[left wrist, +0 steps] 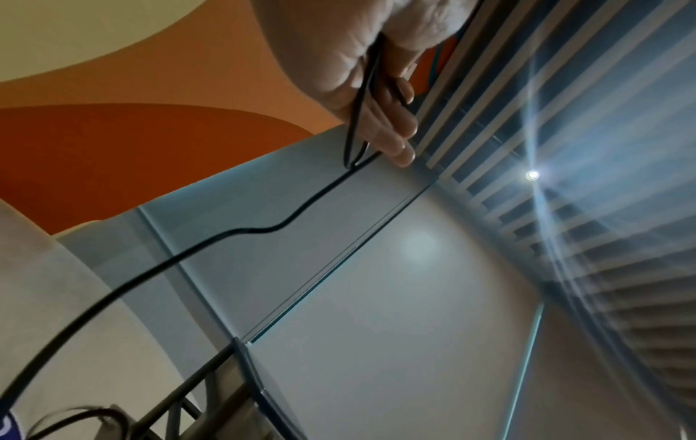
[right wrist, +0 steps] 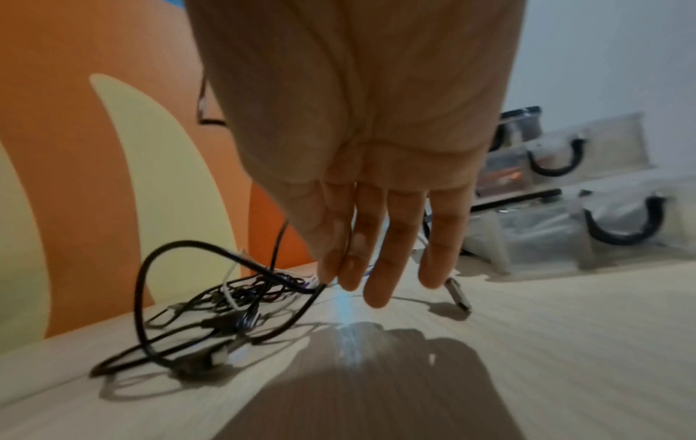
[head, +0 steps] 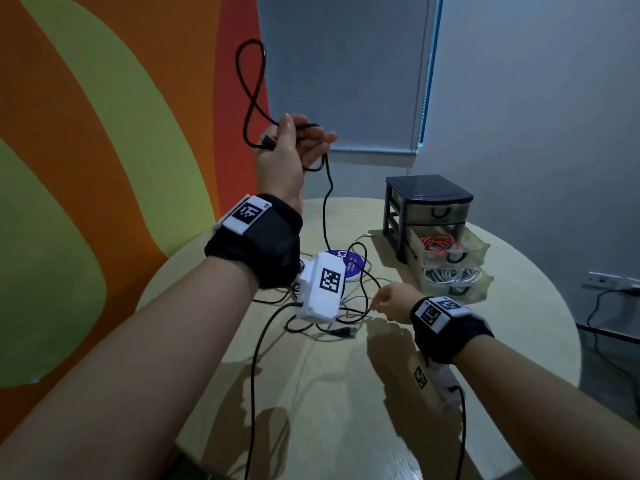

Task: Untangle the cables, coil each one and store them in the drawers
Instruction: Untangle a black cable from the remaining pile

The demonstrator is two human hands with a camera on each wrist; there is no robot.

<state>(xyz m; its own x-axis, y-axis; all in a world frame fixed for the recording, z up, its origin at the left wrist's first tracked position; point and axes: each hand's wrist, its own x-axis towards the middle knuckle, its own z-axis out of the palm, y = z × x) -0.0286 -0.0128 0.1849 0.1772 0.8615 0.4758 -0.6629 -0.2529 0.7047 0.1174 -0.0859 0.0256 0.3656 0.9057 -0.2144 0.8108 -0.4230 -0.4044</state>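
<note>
I am judging that I am mid-way through the untangling and coiling step: my left hand is raised well above the table, its fingers curling loosely round a black cable that is looping up above it and trailing down into the tangle on the table. My right hand is reaching low at the tangle's edge, thumb and forefinger seeming to pinch a strand while the other fingers are pointing straight down. Next I am expecting to hold the tangle steady and draw the black cable clear before winding more loops. Counting: I am seeing one drawer unit with three drawers, the top one shut and the two below pulled out, an orange cable lying coiled in the middle one and a white cable in the lowest. How many cables are making up the tangle I cannot tell.
</note>
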